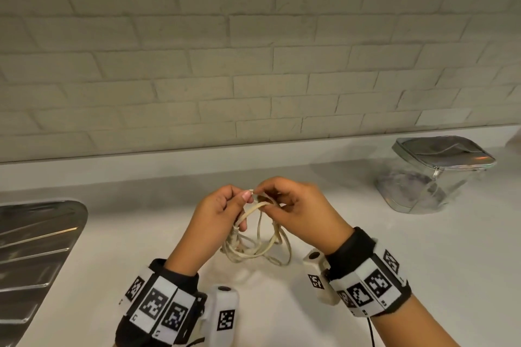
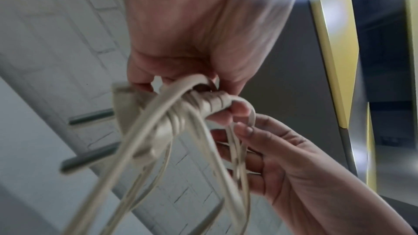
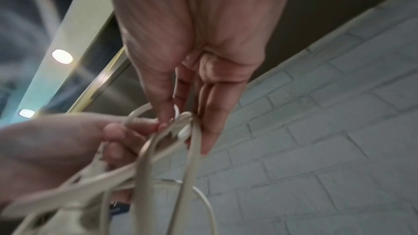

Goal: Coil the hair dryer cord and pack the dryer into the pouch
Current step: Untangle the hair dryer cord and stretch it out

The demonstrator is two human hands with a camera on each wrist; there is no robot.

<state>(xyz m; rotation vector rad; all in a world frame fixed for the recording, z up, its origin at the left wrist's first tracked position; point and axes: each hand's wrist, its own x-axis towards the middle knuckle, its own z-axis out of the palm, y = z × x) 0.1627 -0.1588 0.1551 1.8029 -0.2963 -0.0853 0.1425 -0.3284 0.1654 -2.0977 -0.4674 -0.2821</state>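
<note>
A cream cord (image 1: 258, 245) hangs in several loops above the white counter (image 1: 282, 310), held up by both hands. My left hand (image 1: 225, 205) pinches the top of the loops, with the plug (image 2: 138, 122) and its two prongs dangling below the fingers. My right hand (image 1: 287, 200) pinches the same bundle from the other side, thumb and forefinger on the cord (image 3: 181, 128). The silver pouch (image 1: 434, 172), with clear sides and a zipper, stands at the right by the wall. No hair dryer body shows in any view.
A metal sink drainer (image 1: 31, 256) takes up the left edge of the counter. A pale brick wall (image 1: 253, 65) runs behind. Yellow cabinet fronts (image 2: 334, 47) show in the left wrist view.
</note>
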